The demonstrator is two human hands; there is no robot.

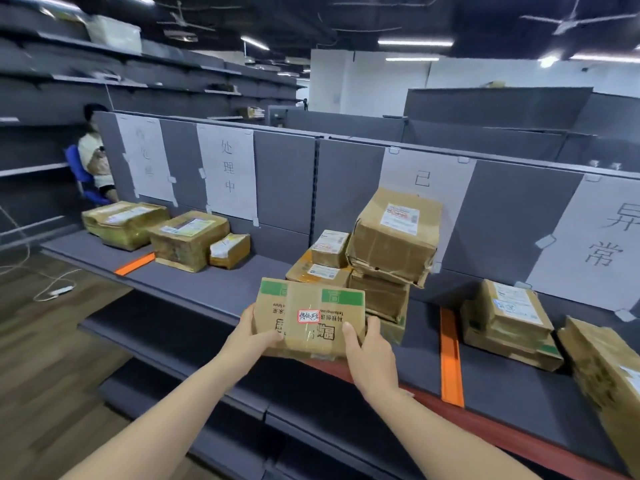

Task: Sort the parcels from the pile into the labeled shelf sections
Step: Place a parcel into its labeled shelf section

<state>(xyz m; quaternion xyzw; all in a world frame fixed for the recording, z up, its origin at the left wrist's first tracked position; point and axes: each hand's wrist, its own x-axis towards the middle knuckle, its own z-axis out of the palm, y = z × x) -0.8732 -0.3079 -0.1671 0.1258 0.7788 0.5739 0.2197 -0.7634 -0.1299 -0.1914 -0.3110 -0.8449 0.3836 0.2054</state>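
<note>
Both hands grasp one parcel (pixel 309 318) above the front edge of the shelf (pixel 207 285): left hand (pixel 254 332) curled on its left end, right hand (pixel 370 355) on its right end, thumb on top. Behind it stands the pile (pixel 381 258) of parcels. Farther back, paper signs (pixel 227 171) hang on the back panel.

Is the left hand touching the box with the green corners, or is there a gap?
Touching. The head view shows the left hand gripping the left edge of the box, fingers on its face.
</note>
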